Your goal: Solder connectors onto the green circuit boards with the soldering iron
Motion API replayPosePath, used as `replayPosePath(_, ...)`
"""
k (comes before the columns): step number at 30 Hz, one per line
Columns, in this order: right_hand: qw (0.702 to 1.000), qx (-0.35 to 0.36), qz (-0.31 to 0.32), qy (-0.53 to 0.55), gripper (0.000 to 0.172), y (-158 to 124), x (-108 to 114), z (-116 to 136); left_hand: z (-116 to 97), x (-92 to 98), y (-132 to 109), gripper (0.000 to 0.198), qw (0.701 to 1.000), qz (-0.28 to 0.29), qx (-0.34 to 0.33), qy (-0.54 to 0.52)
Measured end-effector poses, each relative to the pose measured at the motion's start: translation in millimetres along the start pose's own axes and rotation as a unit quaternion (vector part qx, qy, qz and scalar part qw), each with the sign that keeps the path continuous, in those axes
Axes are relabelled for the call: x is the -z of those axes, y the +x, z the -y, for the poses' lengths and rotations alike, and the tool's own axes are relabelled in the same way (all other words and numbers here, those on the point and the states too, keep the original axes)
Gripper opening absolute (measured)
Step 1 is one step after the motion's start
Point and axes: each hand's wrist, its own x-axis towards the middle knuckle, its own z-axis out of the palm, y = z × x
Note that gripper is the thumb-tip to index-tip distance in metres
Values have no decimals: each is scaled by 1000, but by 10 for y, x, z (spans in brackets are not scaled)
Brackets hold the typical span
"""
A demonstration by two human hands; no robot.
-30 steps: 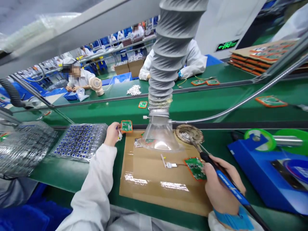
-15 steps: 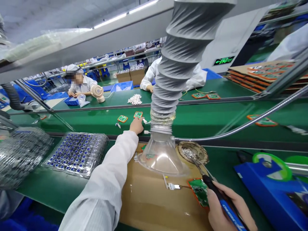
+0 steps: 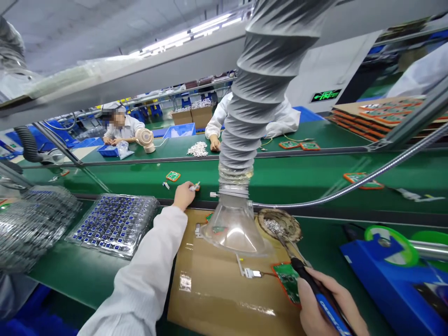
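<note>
My left hand [image 3: 184, 196] is closed at the near edge of the green conveyor belt. It grips a small circuit board, mostly hidden behind the fingers, with its white connector [image 3: 194, 186] showing. My right hand [image 3: 331, 298] is wrapped round a soldering iron [image 3: 320, 294] with a black and blue handle. The iron's tip reaches into a round dish [image 3: 296, 229] holding silvery bits. Beneath the iron lies an orange-edged green circuit board [image 3: 287, 281], wired to a small white connector part [image 3: 252, 273]. Both rest on a brown board [image 3: 217, 298].
A fume hood [image 3: 238, 228] on a grey duct [image 3: 264, 88] hangs over the brown board. Plastic trays [image 3: 114, 224] of small blue parts lie left. A blue machine [image 3: 392, 284] with a green reel stands right. More boards [image 3: 173, 176] lie on the belt. Co-workers sit opposite.
My left hand has drawn back towards me from the middle of the belt, bringing the small circuit board with it. My right hand and the soldering iron stay almost where they were.
</note>
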Motion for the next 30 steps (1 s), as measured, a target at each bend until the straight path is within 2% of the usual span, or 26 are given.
replayPosePath(3, 1000, -21, -7, 11, 24, -14, 14, 7, 156, 204, -748, 21, 998, -42, 10, -52)
replayPosePath(5, 999, -29, -14, 21, 25, -25, 31, -14, 222, 288, -1252, 17, 986, -67, 11, -150)
replayPosePath(8, 999, -38, -23, 26, 30, -76, 77, -69, 210, 282, -1863, 17, 935, -61, 48, -347)
replayPosePath(11, 997, -62, -32, 26, 37, -190, 123, -47, 75, 151, -2189, 22, 877, 8, 67, -477)
replayPosePath(13, 997, -74, -14, 31, 39, -288, 122, 40, -19, 74, -2244, 21, 862, 86, 42, -497)
replayPosePath(15, 994, -86, 45, 54, 39, -384, 75, 159, -63, 55, -2227, 18, 865, 158, -21, -476)
replayPosePath(17, 984, -98, 130, 78, 39, -468, -24, 277, -45, 95, -2215, 22, 871, 173, -96, -449)
replayPosePath(19, 968, -92, 213, 92, 41, -542, -163, 377, 18, 168, -2260, 26, 881, 135, -140, -431)
replayPosePath(21, 953, -75, 278, 99, 42, -613, -313, 454, 107, 263, -2361, 26, 898, 74, -145, -408)
replayPosePath(25, 936, -50, 336, 97, 38, -751, -520, 520, 383, 578, -2497, 24, 936, -57, -143, -317)
replayPosePath(28, 933, -36, 349, 80, 37, -810, -553, 445, 737, 957, -2325, 19, 966, -148, -103, -183)
replayPosePath(30, 929, -34, 362, 65, 38, -814, -536, 358, 1033, 1210, -2101, 20, 983, -171, -42, -56)
